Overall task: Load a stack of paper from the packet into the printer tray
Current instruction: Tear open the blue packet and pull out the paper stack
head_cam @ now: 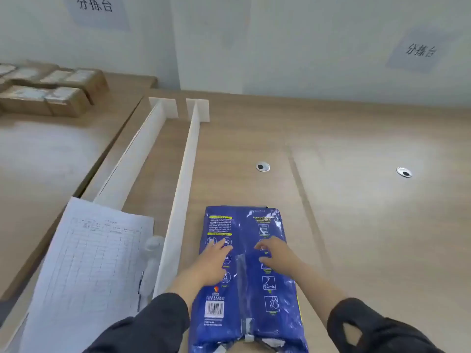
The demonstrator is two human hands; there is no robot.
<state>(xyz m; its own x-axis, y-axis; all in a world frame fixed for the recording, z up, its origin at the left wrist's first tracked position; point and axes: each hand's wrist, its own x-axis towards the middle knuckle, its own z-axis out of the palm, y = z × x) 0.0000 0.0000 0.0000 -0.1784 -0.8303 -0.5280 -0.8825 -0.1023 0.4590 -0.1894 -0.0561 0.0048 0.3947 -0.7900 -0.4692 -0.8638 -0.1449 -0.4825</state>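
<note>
A blue paper packet [244, 289] lies lengthwise on the wooden desk [356, 225], back side up, showing a barcode and white icons. Its near end looks torn, with white showing. My left hand [211, 263] rests flat on the packet's left half, fingers spread. My right hand [276, 253] lies on the right half with fingers curled down onto the wrapper. Both hands press on top and neither lifts it. No printer or tray is in view.
Two long white divider panels [183, 200] run away from me to the left of the packet. A printed form sheet [86, 271] lies at the near left beside a white object [153, 253]. Cardboard boxes [51, 90] sit at the far left. Two cable grommets [263, 166] dot the desk.
</note>
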